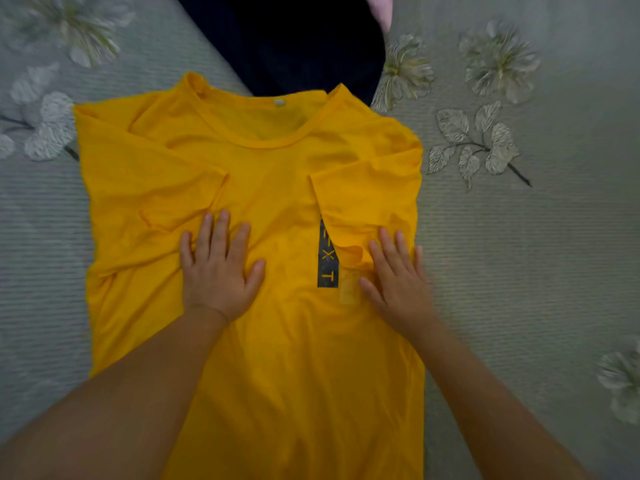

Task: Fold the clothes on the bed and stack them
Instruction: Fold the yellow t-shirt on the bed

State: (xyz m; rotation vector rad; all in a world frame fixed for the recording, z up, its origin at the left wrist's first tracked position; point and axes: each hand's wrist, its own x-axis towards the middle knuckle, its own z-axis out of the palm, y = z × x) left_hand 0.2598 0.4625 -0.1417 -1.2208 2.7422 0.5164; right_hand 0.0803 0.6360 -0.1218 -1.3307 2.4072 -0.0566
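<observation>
A grey-green bedspread [519,271] with a fine ribbed weave and pale embroidered flowers covers the bed and fills the view. Nearest the camera, two bare forearms reach forward over the lower part of a bright yellow T-shirt [263,341], which lies face up along the middle of the bed with its hem running out of the bottom of the view. The left hand [220,268] lies flat on the chest of the shirt, fingers straight and slightly spread, pressing the cloth. The right hand [398,282] lies flat in the same way just right of a dark vertical printed strip [328,261], whose upper part is covered by the folded-in right sleeve. Both sleeves are turned inward over the body, so the shirt's side edges run fairly straight, with soft wrinkles around the hands. Bare bedspread lies open to the left and right of the shirt. Farther off, the round neckline touches a dark navy garment [298,43], and a scrap of pink cloth [381,8] shows at the top edge.
</observation>
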